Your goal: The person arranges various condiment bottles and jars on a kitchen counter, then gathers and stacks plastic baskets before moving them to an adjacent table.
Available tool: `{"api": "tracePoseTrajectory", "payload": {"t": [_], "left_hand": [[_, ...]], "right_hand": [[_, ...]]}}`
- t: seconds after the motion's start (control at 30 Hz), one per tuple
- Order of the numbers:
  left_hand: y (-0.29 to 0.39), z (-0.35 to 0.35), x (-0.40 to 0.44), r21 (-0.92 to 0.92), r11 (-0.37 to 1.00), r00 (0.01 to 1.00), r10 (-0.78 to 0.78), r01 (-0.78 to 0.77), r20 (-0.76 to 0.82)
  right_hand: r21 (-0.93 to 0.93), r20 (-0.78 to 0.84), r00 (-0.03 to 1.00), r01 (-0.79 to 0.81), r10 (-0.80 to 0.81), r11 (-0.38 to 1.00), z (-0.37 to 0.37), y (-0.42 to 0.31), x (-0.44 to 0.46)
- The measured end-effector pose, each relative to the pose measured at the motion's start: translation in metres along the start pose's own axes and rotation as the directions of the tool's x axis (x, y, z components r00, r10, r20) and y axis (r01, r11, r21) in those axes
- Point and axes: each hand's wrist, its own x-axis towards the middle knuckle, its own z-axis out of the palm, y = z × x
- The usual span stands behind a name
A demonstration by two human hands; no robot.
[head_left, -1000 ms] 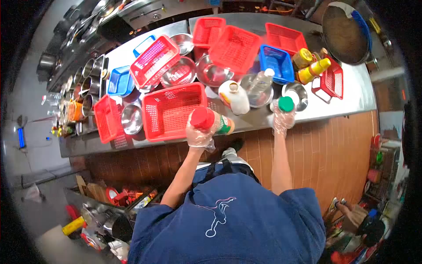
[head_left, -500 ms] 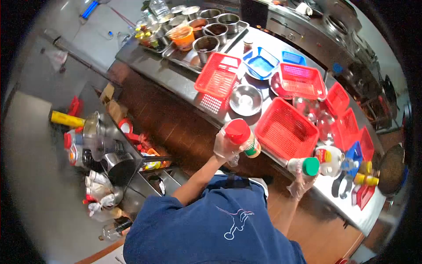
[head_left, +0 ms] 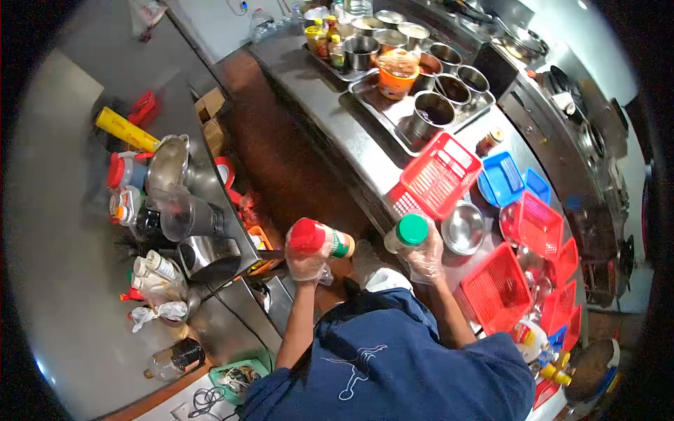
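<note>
1. Red-lidded container [head_left: 340, 243] lay tipped sideways in the gloved left hand [head_left: 303, 268]; the fingers were curled round its lid end, partly closed, and its labelled body pointed towards the right hand [head_left: 426, 263]

2. Green-lidded container [head_left: 393, 243] sat in that gloved right hand, its lid turned up to the viewer; the fingers were bent round it in a partly closed grip; the two containers were apart, both held clear of any surface

3. What had just changed was the facing; the person had turned leftwards, away from the baskets, and both containers had come along in the hands; neither had been put down, and the red-lidded one was now over the floor [head_left: 270, 154] between the steel worktop [head_left: 298, 88] and the side counter [head_left: 91, 302]

4. Nearest the right hand were a red basket [head_left: 441, 175] and a round metal bowl [head_left: 463, 228] on the worktop; a larger red basket [head_left: 495, 288] lay to the right, a blue basket [head_left: 500, 179] beyond the bowl

5. Further along, an orange tub [head_left: 398, 81] and metal pots [head_left: 433, 116] stood on a tray; a yellow roll [head_left: 126, 130] lay on the side counter's far part
</note>
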Motion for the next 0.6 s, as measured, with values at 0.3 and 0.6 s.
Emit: {"api": "tracePoseTrajectory", "payload": {"t": [0.3,0.6], "left_hand": [[0.016,0.020,0.172,0.222,0.971,0.982,0.126,-0.093,-0.143],[-0.045,0.094,0.350,0.145,0.956,0.959,0.229,-0.254,0.167]], "right_hand": [[0.066,0.043,0.977,0.205,-0.208,0.977,0.093,-0.001,0.152],[0.009,0.038,0.998,0.049,-0.050,0.999,0.099,0.021,0.242]]}}
